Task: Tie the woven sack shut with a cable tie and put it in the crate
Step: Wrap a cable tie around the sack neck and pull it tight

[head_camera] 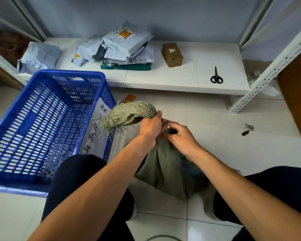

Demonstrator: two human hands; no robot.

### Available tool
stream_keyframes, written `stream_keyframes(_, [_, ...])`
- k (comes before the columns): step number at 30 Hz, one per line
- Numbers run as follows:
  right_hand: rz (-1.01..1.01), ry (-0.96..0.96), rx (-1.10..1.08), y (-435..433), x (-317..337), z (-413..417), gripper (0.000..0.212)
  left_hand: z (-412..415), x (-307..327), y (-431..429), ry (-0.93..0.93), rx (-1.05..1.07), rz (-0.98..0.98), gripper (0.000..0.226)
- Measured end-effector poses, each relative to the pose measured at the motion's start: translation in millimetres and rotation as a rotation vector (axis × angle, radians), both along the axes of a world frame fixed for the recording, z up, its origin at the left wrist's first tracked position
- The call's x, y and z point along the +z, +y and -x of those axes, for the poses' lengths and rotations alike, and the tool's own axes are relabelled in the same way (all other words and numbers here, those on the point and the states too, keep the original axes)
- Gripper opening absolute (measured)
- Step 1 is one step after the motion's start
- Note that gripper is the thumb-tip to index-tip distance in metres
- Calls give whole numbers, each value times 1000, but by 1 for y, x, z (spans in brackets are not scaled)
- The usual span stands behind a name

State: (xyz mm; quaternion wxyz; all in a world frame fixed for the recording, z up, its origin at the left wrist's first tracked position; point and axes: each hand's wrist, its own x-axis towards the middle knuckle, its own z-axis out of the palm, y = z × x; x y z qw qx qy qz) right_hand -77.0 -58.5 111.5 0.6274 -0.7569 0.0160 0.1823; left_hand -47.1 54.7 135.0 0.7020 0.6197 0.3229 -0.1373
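Woven sack (163, 167) stands on the floor below the 2 hands. Left hand (150, 128) clamps the bunched neck to keep it gathered. Right hand (179, 136), touching it, pinches the cable tie (165, 128). Crate (73, 72) sits left, within reach.

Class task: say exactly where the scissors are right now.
In the head view, the scissors lie on the white shelf at upper right, to the right of the brown box, with their handles toward the person.

A low white shelf (189, 75) is set against the far blue-grey wall (163, 18); the floor (233, 148) is laid in pale tiles.
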Motion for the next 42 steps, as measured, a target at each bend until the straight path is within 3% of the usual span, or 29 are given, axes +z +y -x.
stream_keyframes(4, [101, -26, 66, 9, -6, 9, 19, 1, 2, 0, 5, -33, -130, 41])
stream_keyframes(7, [101, -54, 24, 11, -6, 8, 15, 2, 6, 0, 9, -16, -106, 37])
stream_keyframes(10, [147, -119, -7, 7, -8, 7, 31, 1, 11, 5, 12, -27, -107, 27])
stream_keyframes(12, [170, -133, -2, 8, -7, 8, 28, 1, 11, 12, 21, -46, -95, 25])
stream_keyframes(19, [91, -24, -48, 4, 6, 5, 19, 3, 13, 31, -12, -317, -150, 70])
stream_keyframes(22, [44, 31, -58, -1, 11, 3, 11, 8, 20, 37, -84, -482, -191, 51])
stream_keyframes(26, [33, 41, -40, -6, 17, 1, 12, 10, 18, 44, -168, -534, -230, 23])
stream_keyframes(31, [23, 71, 29, -10, 17, 2, 6, 14, 16, 49, -214, -553, -212, 20])
stream_keyframes(36, [-123, 158, 31, -12, 20, 2, 11, 19, 16, 43, -208, -506, -184, 15])
stream_keyframes(42, [-86, 40, -102, -7, 18, 3, 9, 19, 18, 38, -162, -466, -128, 19])
